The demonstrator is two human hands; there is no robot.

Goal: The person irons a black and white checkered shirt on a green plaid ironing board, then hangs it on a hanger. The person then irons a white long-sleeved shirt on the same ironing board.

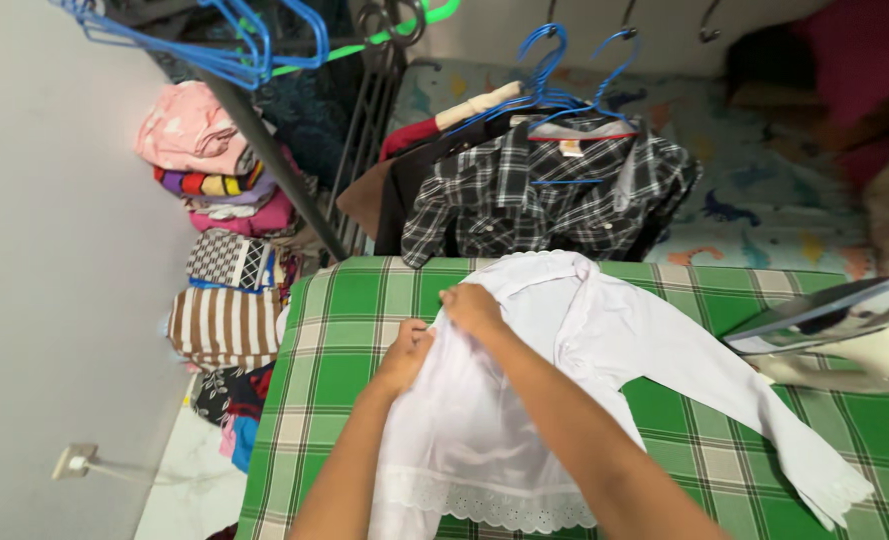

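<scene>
A white long-sleeved blouse (pixel 525 400) with a lace-trimmed hem lies spread on the green checked ironing board (pixel 345 330), one sleeve stretched toward the right edge. Both hands meet at its upper left part: the left hand (pixel 407 352) has its fingers curled and pinching the fabric, and the right hand (pixel 472 308), just beside it, has its fingers closed on a fold of the same cloth. A white steam iron (pixel 835 335) stands tilted at the board's right end. Beyond the board hangs a black-and-white plaid shirt (pixel 545 195) on blue hangers (pixel 565 70). To the left, folded clothes (pixel 220 240) are stacked by the wall
</scene>
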